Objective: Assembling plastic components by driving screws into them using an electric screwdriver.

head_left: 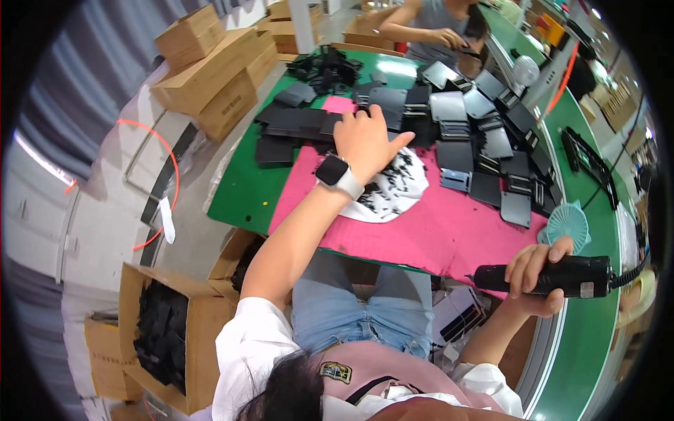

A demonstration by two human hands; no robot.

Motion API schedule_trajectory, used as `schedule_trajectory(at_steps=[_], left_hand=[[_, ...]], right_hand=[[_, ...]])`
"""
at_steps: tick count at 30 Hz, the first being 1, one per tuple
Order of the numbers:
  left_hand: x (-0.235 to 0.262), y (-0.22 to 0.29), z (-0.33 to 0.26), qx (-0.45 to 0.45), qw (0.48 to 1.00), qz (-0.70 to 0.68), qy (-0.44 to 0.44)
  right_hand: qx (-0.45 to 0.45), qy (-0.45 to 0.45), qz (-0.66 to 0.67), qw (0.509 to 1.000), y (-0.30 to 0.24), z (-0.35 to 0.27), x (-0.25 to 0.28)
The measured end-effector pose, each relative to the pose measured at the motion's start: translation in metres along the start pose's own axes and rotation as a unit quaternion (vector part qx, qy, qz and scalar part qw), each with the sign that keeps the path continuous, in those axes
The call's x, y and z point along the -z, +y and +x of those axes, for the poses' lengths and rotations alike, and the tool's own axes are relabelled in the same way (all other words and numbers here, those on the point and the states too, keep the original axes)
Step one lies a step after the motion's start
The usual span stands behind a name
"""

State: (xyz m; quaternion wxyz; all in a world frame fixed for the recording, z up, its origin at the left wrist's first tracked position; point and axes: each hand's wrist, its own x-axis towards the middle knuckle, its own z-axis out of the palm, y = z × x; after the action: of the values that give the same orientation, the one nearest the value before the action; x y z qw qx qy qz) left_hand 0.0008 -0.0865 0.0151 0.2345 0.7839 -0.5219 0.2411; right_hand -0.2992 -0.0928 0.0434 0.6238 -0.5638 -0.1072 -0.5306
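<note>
The left hand (pixel 365 137) lay flat, fingers spread and gripping nothing, on a stack of black plates (pixel 390 105) at the far edge of the pink mat (pixel 449 231); whether it had begun to lift one could not be told. The right hand (pixel 537 270) was clamped round a black electric screwdriver (pixel 554 276), held level above the near edge of the table and well apart from the plates, its cord running off to the right.

Between the hands a white dish (pixel 393 189) held a heap of small black screws. To the right of it, many grey and black plates (pixel 484 140) were laid out in overlapping rows on the mat and the green table (pixel 242 189); judging by this, a good share of the work was done, though piles of loose plates farther back suggested much remained.

A small teal fan (pixel 567 224) stood beside the screwdriver. An open carton of black parts (pixel 165 337) sat on the floor at the left, and a co-worker's hands (pixel 449 36) worked at the far end of the table.
</note>
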Motion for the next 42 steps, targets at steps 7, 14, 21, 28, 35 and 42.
schedule_trajectory(at_steps=[7,14,21,28,35,42], left_hand=[[-0.005,-0.003,0.028,0.11,0.981,-0.12,-0.102],[0.033,0.022,-0.016,-0.213,0.898,-0.367,-0.117],[0.026,0.049,-0.047,-0.326,0.841,-0.393,-0.18],[-0.026,0.032,0.009,-0.336,0.884,-0.284,-0.161],[-0.046,0.032,0.002,-0.304,0.888,-0.301,-0.17],[-0.046,0.027,0.001,-0.247,0.914,-0.305,-0.103]], right_hand=[[-0.013,0.045,0.01,0.999,-0.002,-0.008,0.016],[-0.002,-0.027,0.106,0.994,-0.006,-0.005,0.023],[-0.065,-0.205,0.224,0.95,-0.01,0.019,0.01],[-0.095,-0.184,0.208,0.956,0.001,0.026,0.004],[-0.092,-0.187,0.19,0.959,0.006,0.031,0.005],[-0.09,-0.216,0.179,0.956,0.008,0.039,0.006]])
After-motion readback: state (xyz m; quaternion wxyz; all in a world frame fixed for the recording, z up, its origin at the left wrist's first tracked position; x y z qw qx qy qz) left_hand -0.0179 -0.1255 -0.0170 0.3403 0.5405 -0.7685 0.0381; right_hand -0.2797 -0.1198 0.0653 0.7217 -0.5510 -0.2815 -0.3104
